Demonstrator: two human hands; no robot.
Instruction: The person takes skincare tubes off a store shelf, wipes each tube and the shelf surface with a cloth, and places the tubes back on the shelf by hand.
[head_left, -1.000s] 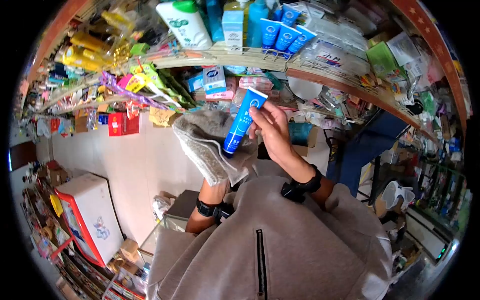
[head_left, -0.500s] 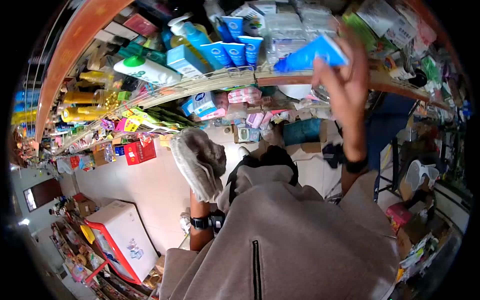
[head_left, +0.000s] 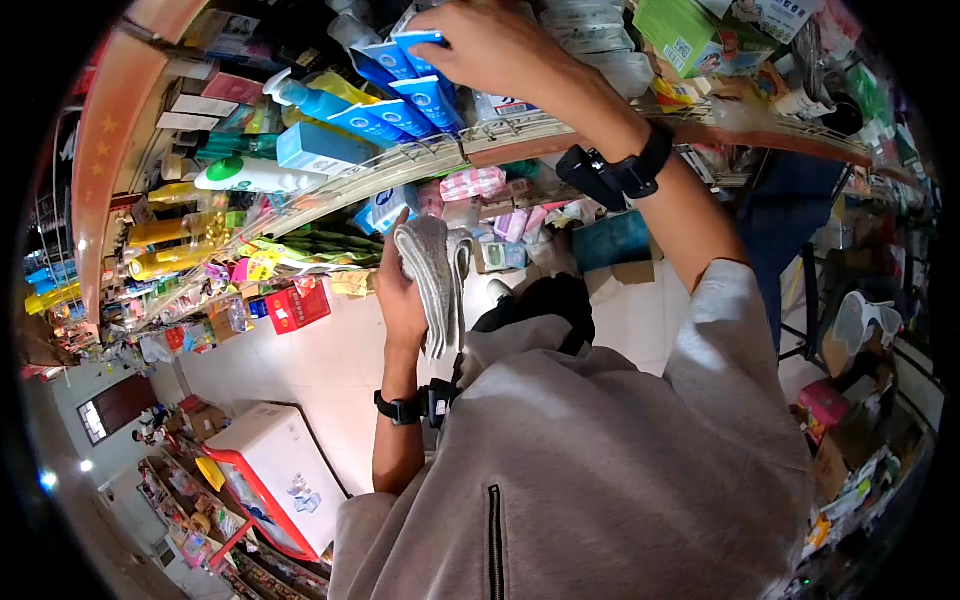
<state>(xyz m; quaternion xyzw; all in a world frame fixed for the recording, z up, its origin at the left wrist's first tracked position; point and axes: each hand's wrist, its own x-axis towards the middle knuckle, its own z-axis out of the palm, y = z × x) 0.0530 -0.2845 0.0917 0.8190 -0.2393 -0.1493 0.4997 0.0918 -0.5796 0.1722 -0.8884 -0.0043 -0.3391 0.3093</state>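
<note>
Over the upper shelf, my right hand (head_left: 485, 50) has its fingers closed on a blue tube (head_left: 418, 42) at the back of a group of similar tubes. Several blue tubes (head_left: 428, 102) stand upright at the shelf's front, just below that hand. Lower down, my left hand (head_left: 400, 300) is wrapped round a folded grey cloth (head_left: 432, 275), in front of the shelf edge. Left of the tubes are a light blue box (head_left: 318, 150) and a white bottle with a green cap (head_left: 250, 176) lying on its side.
A wire rail (head_left: 540, 130) runs along the shelf front. Pink packs (head_left: 472, 183) lie on the lower shelf. Right of my right hand is a green box (head_left: 690, 38). A white freezer with red trim (head_left: 285, 455) stands at the lower left, a red box (head_left: 298, 306) above it.
My right hand has moved left with the blue tube, from the open shelf area to the other tubes. My left hand has turned and risen a little, showing the cloth's folded layers.
</note>
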